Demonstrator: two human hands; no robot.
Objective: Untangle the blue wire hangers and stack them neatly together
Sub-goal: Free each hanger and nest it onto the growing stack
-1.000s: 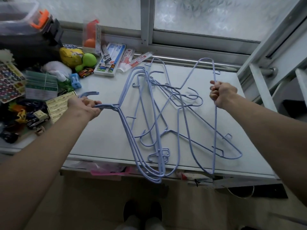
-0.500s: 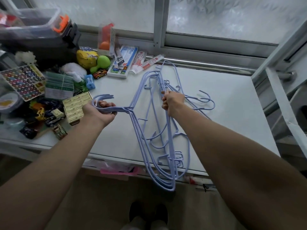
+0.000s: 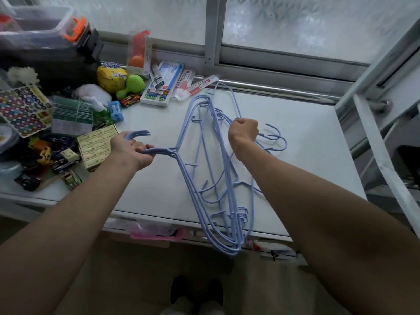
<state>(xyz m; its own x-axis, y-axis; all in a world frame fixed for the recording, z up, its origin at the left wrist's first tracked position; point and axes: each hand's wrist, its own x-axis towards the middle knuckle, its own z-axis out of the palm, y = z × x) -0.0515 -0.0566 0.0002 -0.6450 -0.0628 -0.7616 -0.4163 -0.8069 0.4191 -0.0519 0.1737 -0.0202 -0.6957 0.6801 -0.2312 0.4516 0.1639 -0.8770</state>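
Change: right hand (image 3: 243, 130), which a second ago gripped a hanger out near the desk's right edge, is now over the middle of the desk, close beside the bundle; the wide spread of wires on the right side has drawn in.
Left hand (image 3: 131, 149): fist closed around the gathered necks of several hangers (image 3: 204, 178), with their hooks poking out past the knuckles toward the clutter on the left.
Right hand: fist closed on wires at the upper part of the bundle; which hanger it grips cannot be told.
Hangers: blue wire, held over the white desk (image 3: 306, 169). Most lie roughly lined up in one bundle running from the desk's far edge down past its near edge, where the rounded ends hang over the floor. Inside the bundle the wires cross one another.
Loose hooks (image 3: 276, 138): a few blue hooks stick out to the right of the right hand, toward the desk's middle right.
Desk, left side: a heap of small things, among them a sticker sheet (image 3: 22, 110), toy cars (image 3: 60, 159), a yellow box (image 3: 97, 146), a green toy (image 3: 133, 84) and a blue sharpener (image 3: 115, 111).
Desk, far edge: flat packets (image 3: 163, 84) lie by the window frame, just beyond the tips of the hangers.
Desk, right side: bare white surface.
Below: person's feet (image 3: 196, 294) on the floor.
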